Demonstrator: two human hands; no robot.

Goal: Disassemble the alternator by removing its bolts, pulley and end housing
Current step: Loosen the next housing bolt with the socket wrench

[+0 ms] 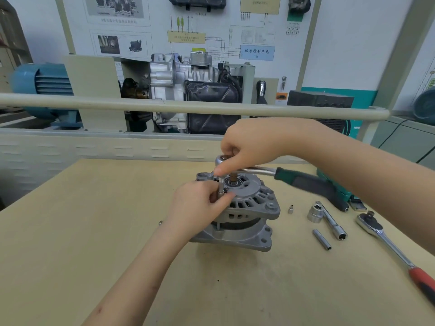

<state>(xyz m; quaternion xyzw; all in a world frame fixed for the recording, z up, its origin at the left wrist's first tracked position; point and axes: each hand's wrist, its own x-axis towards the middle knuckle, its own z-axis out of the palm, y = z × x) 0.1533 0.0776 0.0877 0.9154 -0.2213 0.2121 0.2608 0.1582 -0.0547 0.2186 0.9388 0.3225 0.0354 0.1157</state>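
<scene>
Red-handled ratchet (397, 252) (lettering perhaps unreadable)

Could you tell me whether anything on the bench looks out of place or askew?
One thing: the alternator housing halves sit apart, the upper one tilted, gap wider on the right. Mid-disassembly, that seems expected.

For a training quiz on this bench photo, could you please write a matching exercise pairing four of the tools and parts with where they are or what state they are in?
Things:
1. green-handled ratchet
2. red-handled ratchet
3. alternator
4. small loose socket

Places or states:
A. standing on the table, steadied by the left hand
B. lying unused at the table's right edge
C. head held by the right hand above the housing
D. upright on the table just right of the alternator

Pairs: 1-C, 2-B, 3-A, 4-D
</scene>
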